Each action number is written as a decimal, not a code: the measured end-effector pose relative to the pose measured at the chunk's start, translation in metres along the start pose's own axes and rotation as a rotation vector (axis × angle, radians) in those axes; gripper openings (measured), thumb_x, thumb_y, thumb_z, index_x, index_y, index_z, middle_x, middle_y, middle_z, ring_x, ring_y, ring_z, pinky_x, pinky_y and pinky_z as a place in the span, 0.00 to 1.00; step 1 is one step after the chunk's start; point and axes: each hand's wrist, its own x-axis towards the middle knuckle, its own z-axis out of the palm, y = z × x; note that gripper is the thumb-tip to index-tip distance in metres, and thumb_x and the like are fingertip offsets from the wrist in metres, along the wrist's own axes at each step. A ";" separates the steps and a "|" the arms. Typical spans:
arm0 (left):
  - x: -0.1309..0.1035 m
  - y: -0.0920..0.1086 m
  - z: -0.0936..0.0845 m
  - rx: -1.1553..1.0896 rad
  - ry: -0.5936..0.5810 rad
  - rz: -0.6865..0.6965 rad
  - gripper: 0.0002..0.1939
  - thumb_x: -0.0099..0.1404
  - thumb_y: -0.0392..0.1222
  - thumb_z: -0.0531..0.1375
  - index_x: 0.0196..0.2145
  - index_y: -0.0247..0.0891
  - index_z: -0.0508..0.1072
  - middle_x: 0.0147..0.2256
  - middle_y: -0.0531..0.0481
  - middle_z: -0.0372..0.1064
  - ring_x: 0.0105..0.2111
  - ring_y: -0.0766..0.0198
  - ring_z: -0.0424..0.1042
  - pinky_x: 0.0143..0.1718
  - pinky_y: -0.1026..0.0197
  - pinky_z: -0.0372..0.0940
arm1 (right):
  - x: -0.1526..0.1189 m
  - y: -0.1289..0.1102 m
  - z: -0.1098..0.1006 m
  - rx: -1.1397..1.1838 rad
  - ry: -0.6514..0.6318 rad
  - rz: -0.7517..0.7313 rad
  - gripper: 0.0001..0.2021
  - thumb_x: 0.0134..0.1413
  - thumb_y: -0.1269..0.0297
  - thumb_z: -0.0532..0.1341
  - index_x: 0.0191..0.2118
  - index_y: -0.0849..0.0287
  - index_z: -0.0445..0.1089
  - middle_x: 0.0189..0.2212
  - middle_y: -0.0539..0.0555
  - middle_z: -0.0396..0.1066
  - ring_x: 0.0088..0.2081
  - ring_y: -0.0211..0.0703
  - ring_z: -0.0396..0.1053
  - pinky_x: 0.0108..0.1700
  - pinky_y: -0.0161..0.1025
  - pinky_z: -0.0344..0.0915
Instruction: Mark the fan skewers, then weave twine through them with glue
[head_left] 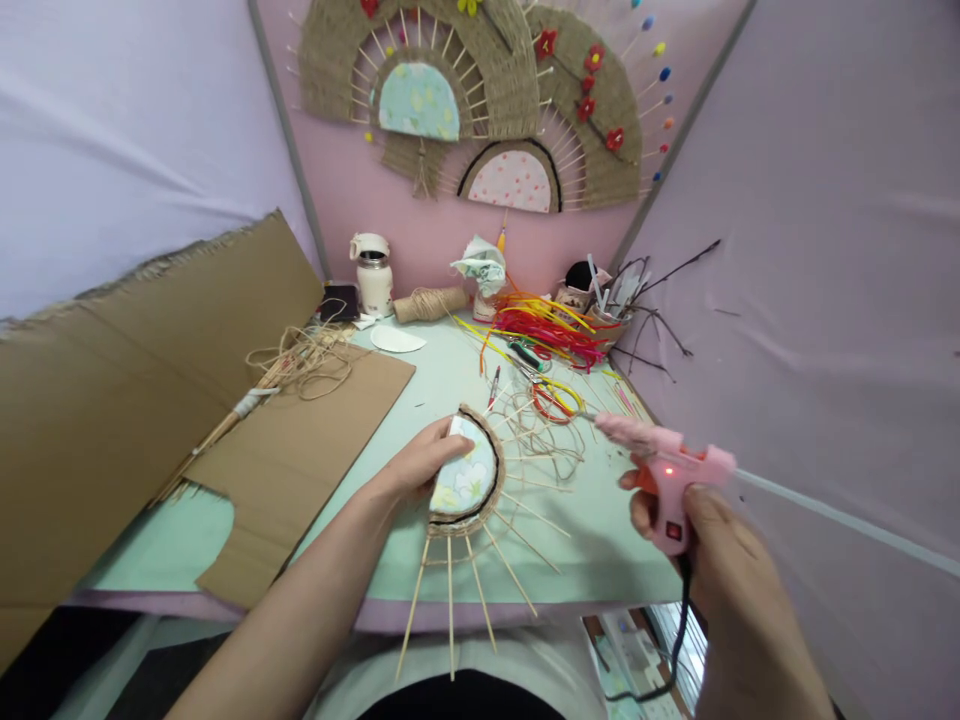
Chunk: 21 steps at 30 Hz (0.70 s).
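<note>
My left hand [431,455] grips the straight edge of a half-round fan piece [463,478], thumb on its floral cloth face. A black cord and twine weave border its curve, and thin wooden sticks [451,600] fan out from the rim to the right and toward me. In my right hand [709,520] is a pink hot glue gun [671,470] with a small red light lit. Its nozzle points left, above the table and apart from the fan piece. A glue stick [840,515] sticks out of its back, and a black cord [681,640] hangs below.
Orange-handled scissors [559,400] and loose twine [536,440] lie beyond the sticks. Colourful pipe cleaners [544,325] are heaped at the back, near twigs [667,290]. Cut cardboard [330,440] covers the left side. A twine roll [430,304] and white flask [373,280] stand behind; finished fans [420,90] hang above.
</note>
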 end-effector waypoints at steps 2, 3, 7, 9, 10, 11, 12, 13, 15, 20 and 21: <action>0.000 -0.002 -0.001 0.018 -0.018 0.013 0.13 0.48 0.40 0.61 0.33 0.36 0.66 0.24 0.54 0.68 0.19 0.69 0.66 0.19 0.68 0.58 | -0.007 -0.009 0.011 0.016 -0.168 0.012 0.22 0.63 0.49 0.49 0.42 0.60 0.72 0.24 0.53 0.70 0.22 0.38 0.62 0.23 0.36 0.56; 0.001 -0.003 -0.001 0.022 -0.025 0.021 0.13 0.49 0.40 0.61 0.34 0.36 0.66 0.25 0.54 0.68 0.20 0.69 0.66 0.20 0.68 0.59 | -0.009 -0.013 0.016 0.023 -0.241 0.024 0.21 0.63 0.49 0.50 0.43 0.60 0.72 0.24 0.53 0.70 0.22 0.38 0.62 0.24 0.36 0.57; 0.003 -0.005 -0.002 0.042 -0.036 0.045 0.14 0.48 0.40 0.61 0.34 0.35 0.67 0.26 0.53 0.68 0.21 0.69 0.67 0.21 0.67 0.59 | -0.011 -0.020 0.033 -0.009 -0.338 0.030 0.20 0.64 0.49 0.50 0.44 0.60 0.70 0.24 0.51 0.69 0.25 0.39 0.63 0.27 0.36 0.59; 0.003 -0.005 -0.002 0.043 -0.039 0.052 0.13 0.48 0.40 0.61 0.34 0.35 0.67 0.26 0.54 0.68 0.21 0.69 0.67 0.21 0.68 0.59 | -0.010 -0.019 0.040 -0.010 -0.340 0.051 0.21 0.64 0.49 0.49 0.44 0.60 0.70 0.24 0.52 0.69 0.25 0.39 0.63 0.28 0.36 0.59; 0.003 -0.004 -0.001 0.040 -0.039 0.055 0.13 0.48 0.40 0.61 0.33 0.35 0.67 0.26 0.54 0.68 0.21 0.69 0.66 0.21 0.68 0.59 | -0.009 -0.018 0.042 -0.010 -0.341 0.062 0.21 0.64 0.49 0.49 0.44 0.60 0.70 0.24 0.52 0.69 0.25 0.39 0.63 0.28 0.36 0.59; 0.003 -0.004 -0.001 0.037 -0.038 0.057 0.13 0.48 0.40 0.60 0.33 0.35 0.67 0.26 0.54 0.68 0.21 0.70 0.66 0.22 0.68 0.60 | -0.009 -0.016 0.043 -0.011 -0.342 0.071 0.21 0.64 0.49 0.49 0.43 0.60 0.70 0.24 0.52 0.69 0.26 0.39 0.64 0.29 0.36 0.59; 0.003 -0.004 -0.001 0.035 -0.036 0.058 0.13 0.48 0.40 0.60 0.34 0.35 0.67 0.26 0.54 0.68 0.21 0.70 0.66 0.22 0.68 0.60 | -0.008 -0.015 0.044 -0.013 -0.342 0.078 0.21 0.64 0.49 0.49 0.43 0.60 0.70 0.24 0.52 0.69 0.26 0.39 0.64 0.29 0.36 0.59; 0.003 -0.003 -0.001 0.035 -0.034 0.059 0.13 0.48 0.40 0.60 0.34 0.35 0.67 0.26 0.54 0.68 0.21 0.70 0.66 0.22 0.68 0.60 | -0.008 -0.014 0.044 -0.017 -0.338 0.082 0.21 0.64 0.48 0.49 0.42 0.60 0.69 0.24 0.52 0.69 0.26 0.39 0.64 0.29 0.37 0.59; 0.003 -0.003 -0.001 0.035 -0.030 0.057 0.13 0.48 0.40 0.60 0.34 0.36 0.67 0.26 0.54 0.69 0.22 0.69 0.67 0.22 0.68 0.60 | -0.008 -0.012 0.043 -0.027 -0.315 0.083 0.21 0.63 0.48 0.49 0.42 0.60 0.69 0.24 0.51 0.68 0.26 0.40 0.64 0.30 0.37 0.59; 0.003 -0.003 -0.002 0.044 -0.018 0.056 0.13 0.48 0.40 0.60 0.34 0.36 0.66 0.26 0.54 0.69 0.21 0.69 0.67 0.22 0.68 0.60 | -0.009 -0.011 0.040 -0.025 -0.295 0.082 0.20 0.64 0.48 0.49 0.42 0.60 0.68 0.24 0.51 0.68 0.27 0.40 0.64 0.30 0.37 0.59; 0.003 -0.003 -0.001 0.038 -0.018 0.053 0.13 0.48 0.40 0.60 0.34 0.36 0.66 0.26 0.53 0.69 0.21 0.69 0.67 0.22 0.68 0.61 | -0.009 -0.011 0.040 -0.020 -0.304 0.083 0.20 0.64 0.49 0.49 0.42 0.60 0.68 0.24 0.51 0.68 0.27 0.40 0.64 0.30 0.37 0.59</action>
